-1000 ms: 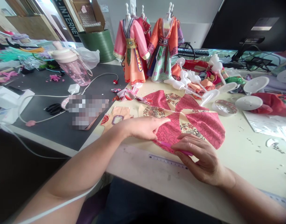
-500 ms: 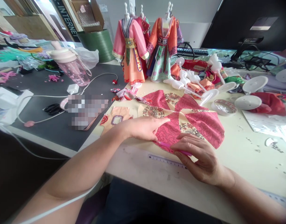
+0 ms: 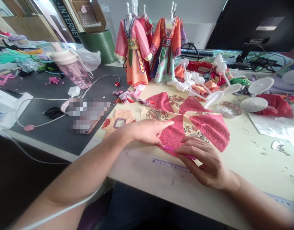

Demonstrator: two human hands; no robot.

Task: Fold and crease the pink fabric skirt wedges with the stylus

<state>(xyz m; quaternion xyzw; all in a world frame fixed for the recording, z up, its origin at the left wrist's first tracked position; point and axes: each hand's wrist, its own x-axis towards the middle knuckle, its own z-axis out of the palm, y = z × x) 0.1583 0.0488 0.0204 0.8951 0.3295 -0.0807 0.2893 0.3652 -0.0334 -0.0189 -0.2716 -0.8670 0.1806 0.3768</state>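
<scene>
A round panelled cloth (image 3: 210, 126), pink with cream floral wedges, lies flat on the table. My left hand (image 3: 149, 131) rests on its near left part, index finger stretched across the pink panel and thumb at the edge; some of its fingers are hidden. From the right, my right hand (image 3: 205, 161) pinches a slim pink pen-like tool (image 3: 169, 149). The tool's tip points left at the cloth's near edge, close to my left thumb; its exact kind is unclear. A ruler (image 3: 170, 164) lies just below, partly covered by my right hand.
Dressed doll figures (image 3: 132, 54) stand behind the cloth. White doll stands (image 3: 253, 103) and fabric scraps lie at right, near a tape roll (image 3: 229, 109). Leftward are a peach cloth piece (image 3: 124, 114), a phone (image 3: 89, 118), a pink bottle (image 3: 73, 68) and cables.
The whole view has shifted very slightly to the left. Both hands and the pink tool keep their places on the cloth.
</scene>
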